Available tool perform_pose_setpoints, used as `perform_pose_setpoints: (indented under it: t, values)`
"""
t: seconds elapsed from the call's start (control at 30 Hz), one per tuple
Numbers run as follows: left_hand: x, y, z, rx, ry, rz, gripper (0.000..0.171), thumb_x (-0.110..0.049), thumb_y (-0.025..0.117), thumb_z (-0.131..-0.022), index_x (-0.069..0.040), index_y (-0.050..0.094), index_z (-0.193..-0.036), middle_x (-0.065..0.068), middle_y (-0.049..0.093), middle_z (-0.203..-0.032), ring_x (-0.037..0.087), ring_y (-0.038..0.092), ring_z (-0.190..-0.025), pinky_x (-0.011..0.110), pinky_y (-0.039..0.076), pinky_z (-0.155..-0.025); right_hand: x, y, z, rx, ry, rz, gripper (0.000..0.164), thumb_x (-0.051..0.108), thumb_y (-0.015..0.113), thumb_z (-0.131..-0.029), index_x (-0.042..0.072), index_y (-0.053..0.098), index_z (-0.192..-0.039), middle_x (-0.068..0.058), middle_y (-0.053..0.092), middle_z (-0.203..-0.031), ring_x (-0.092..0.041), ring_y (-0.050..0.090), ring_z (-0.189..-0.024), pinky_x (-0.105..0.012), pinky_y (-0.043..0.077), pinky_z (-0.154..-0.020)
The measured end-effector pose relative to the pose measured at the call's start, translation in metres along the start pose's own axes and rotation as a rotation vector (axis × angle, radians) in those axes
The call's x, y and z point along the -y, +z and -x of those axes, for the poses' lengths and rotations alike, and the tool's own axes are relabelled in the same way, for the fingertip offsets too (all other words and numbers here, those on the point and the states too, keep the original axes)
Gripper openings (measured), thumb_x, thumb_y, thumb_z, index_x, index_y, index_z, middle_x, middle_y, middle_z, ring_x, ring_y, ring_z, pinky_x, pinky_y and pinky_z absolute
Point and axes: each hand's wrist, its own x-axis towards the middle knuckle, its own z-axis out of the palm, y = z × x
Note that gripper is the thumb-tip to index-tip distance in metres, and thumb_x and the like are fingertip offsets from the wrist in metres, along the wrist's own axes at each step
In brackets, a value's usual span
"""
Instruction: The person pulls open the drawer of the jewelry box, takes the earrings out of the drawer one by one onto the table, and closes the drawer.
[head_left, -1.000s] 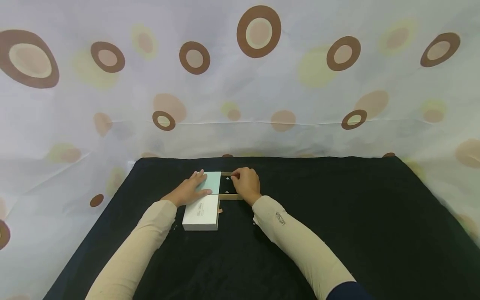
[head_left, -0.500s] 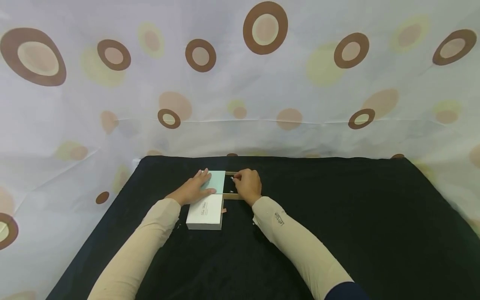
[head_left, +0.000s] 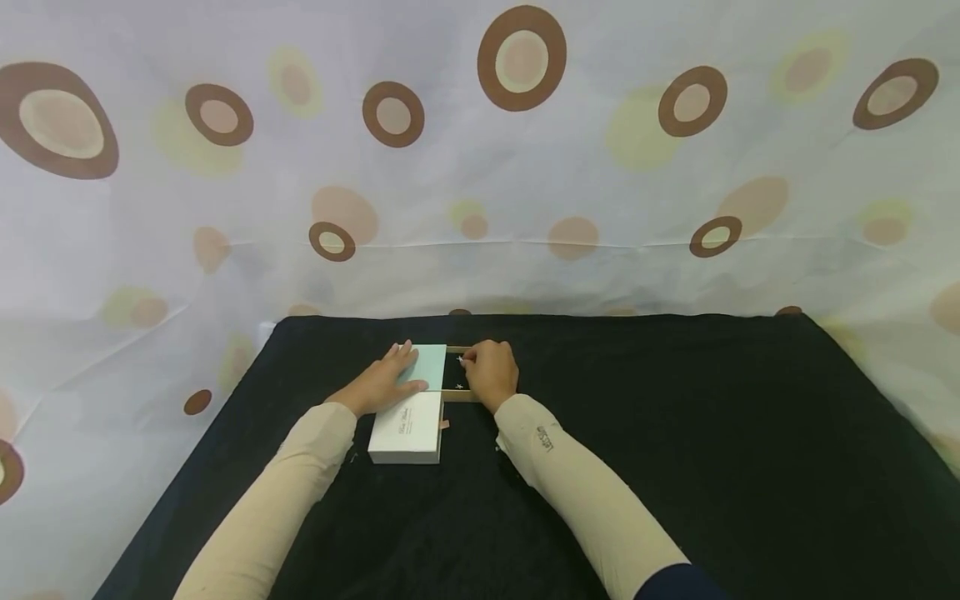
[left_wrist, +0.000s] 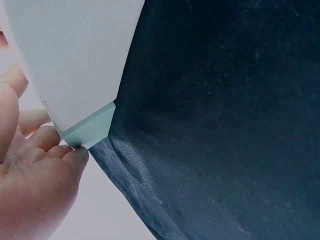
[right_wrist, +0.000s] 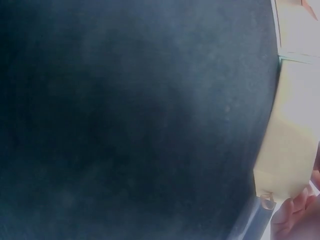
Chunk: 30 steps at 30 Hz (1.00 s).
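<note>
A pale green box [head_left: 430, 367] lies on the black cloth, its tray [head_left: 459, 396] drawn out to the right. My left hand [head_left: 378, 383] rests on the box with fingers spread; the left wrist view shows its fingertips [left_wrist: 75, 155] at the green edge. On the tray's black insert [head_left: 452, 375] sit two tiny silver star-shaped earrings, one [head_left: 459, 386] nearer to me. Curled fingers of my right hand [head_left: 492, 372] pinch at the farther earring [head_left: 460, 358]. In the right wrist view, that hand is beside the tan tray wall [right_wrist: 290, 125].
A white box [head_left: 406, 429] with dark lettering stands right in front of the green one, an orange tab [head_left: 444, 424] at its right side. The black cloth [head_left: 675, 433] covers the table. Behind hangs a patterned white curtain [head_left: 480, 283].
The right fingertips have closed in on the farther earring from just beside it. The left hand stays on the green box; the view has shifted slightly.
</note>
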Motion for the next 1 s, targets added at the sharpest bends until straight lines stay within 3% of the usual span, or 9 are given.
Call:
perform_pose_setpoints:
  t: [1.0]
  values:
    - [-0.001, 0.004, -0.006, -0.039, -0.024, 0.008, 0.072, -0.041, 0.056, -0.096, -0.004, 0.027, -0.151, 0.016, 0.013, -0.159, 0.036, 0.007, -0.147, 0.057, 0.017, -0.114, -0.006, 0.008, -0.015, 0.001, -0.063, 0.134, 0.012, 0.018, 0.07, -0.089, 0.009, 0.076, -0.084, -0.006, 0.07, -0.081, -0.023, 0.058, -0.081, -0.039, 0.051, -0.073]
